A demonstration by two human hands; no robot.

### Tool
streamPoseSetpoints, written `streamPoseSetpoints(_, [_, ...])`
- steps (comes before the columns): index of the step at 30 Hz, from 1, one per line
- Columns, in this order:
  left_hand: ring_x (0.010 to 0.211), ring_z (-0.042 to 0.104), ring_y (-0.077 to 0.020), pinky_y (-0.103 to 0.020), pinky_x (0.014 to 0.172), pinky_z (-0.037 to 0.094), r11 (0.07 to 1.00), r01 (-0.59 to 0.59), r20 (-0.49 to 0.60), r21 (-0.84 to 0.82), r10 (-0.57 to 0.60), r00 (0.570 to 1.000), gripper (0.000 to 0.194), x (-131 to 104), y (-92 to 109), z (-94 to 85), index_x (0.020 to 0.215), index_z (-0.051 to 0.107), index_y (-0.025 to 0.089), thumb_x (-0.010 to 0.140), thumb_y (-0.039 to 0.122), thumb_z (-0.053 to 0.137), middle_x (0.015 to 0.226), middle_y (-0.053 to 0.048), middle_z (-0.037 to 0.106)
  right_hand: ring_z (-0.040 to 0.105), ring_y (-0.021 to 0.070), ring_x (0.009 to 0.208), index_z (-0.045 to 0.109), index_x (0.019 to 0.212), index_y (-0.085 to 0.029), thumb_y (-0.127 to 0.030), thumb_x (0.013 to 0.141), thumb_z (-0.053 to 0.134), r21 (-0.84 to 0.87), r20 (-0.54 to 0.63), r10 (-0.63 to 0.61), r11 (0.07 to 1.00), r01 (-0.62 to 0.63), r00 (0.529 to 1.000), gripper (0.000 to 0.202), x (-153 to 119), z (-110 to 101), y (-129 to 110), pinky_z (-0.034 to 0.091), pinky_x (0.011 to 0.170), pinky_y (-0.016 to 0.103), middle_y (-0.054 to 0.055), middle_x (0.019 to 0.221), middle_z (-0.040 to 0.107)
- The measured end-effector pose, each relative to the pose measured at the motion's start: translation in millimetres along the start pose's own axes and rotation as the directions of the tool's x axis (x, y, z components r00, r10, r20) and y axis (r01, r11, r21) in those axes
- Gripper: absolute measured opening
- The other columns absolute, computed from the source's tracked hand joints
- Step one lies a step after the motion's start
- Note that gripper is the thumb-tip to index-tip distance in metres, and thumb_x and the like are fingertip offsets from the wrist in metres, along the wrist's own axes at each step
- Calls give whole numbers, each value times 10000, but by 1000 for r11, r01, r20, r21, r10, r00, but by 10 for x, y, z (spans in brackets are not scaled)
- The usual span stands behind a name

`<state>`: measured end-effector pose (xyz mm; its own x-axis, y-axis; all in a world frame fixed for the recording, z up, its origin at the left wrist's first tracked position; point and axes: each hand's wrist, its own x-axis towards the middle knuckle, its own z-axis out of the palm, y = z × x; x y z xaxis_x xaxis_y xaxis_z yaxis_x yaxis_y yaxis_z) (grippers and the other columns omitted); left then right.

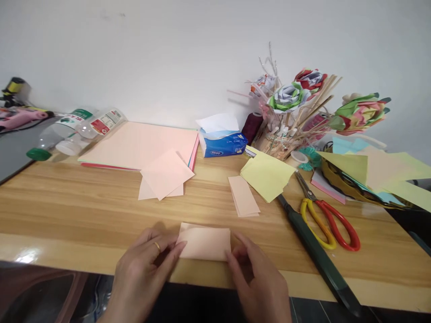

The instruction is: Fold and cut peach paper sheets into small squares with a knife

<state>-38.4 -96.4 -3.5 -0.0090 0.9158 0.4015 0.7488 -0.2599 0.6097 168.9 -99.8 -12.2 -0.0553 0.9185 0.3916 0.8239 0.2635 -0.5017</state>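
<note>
A folded sheet of peach paper (204,244) is held between both hands near the table's front edge, its fold toward me and its back layer showing a little above the front one. My left hand (144,264), with a ring on one finger, pinches the left end between thumb and fingers. At the right end, my right hand (257,273) grips the paper with its thumb in front. Farther back lie a folded peach strip (244,196) and a pair of loose peach squares (166,175). Yellow squares (269,175) are stacked to the right of them.
Scissors (313,197) and a long dark-green handled tool (316,255) lie at the right. Behind stand a blue tissue pack (222,143) and paper flowers (289,98) in a holder. Large paper sheets (134,143) and plastic bottles (72,125) occupy the back left.
</note>
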Motion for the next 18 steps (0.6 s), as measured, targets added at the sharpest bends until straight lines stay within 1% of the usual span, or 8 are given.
streamPoseSetpoints(2, [601,609,-134,-212,509,474,997,48,29,68,-50,998,221,-4,-20,-2,796,675,225,866,392,547,670,18,614,627,125,629,559,1108,-226,-375,926,413,-23,-14,45,999,-46,999,276,-8,20,-47,494,578,226,-27,726,636])
streamPoseSetpoints(3, [616,619,-137,-214,517,479,993,67,52,98,-73,996,226,-7,-33,-8,808,670,226,866,406,545,698,15,621,624,125,630,562,1102,-229,-372,930,403,-30,-18,47,998,-47,999,275,-13,29,-61,489,582,228,-29,721,633])
streamPoseSetpoints(5, [658,638,-141,-213,549,495,988,88,105,128,-102,989,229,-15,-60,-23,845,661,236,868,428,540,755,13,635,622,119,638,570,1081,-232,-348,934,397,-33,-32,29,999,-30,999,255,-26,48,-69,482,600,224,-32,717,632])
streamPoseSetpoints(7, [706,652,-144,-214,597,512,989,82,137,121,-99,986,231,-27,-86,-30,908,648,244,869,442,533,797,14,645,623,112,648,582,1052,-232,-309,934,400,-32,-52,-5,999,3,999,230,-40,71,-58,475,619,217,-30,718,638])
streamPoseSetpoints(9, [742,662,-150,-211,613,518,988,91,126,122,-107,986,244,-43,-110,-21,950,628,244,866,452,532,831,11,657,627,116,663,600,1021,-226,-267,928,402,-48,-68,-44,998,41,997,223,-54,92,-37,471,631,217,-16,731,652])
streamPoseSetpoints(12, [707,668,-148,-198,564,508,984,98,74,150,-110,991,248,-69,-137,12,912,604,237,856,470,540,807,16,663,633,129,674,626,990,-217,-222,906,428,-99,-71,-93,991,86,993,216,-67,108,-3,475,635,225,6,751,668])
streamPoseSetpoints(15, [635,650,-130,-191,534,494,981,59,57,183,-70,996,229,-73,-154,41,872,590,241,869,462,531,734,33,639,639,131,685,636,987,-218,-179,878,464,-123,-40,-142,983,137,989,207,-76,99,27,483,641,222,12,770,675])
streamPoseSetpoints(18, [591,623,-101,-163,509,472,979,-51,91,196,33,995,162,-50,-164,49,882,607,249,882,397,540,692,45,618,634,127,664,646,989,-227,-150,851,492,-149,-13,-182,973,179,983,220,-88,90,54,484,622,216,5,748,665])
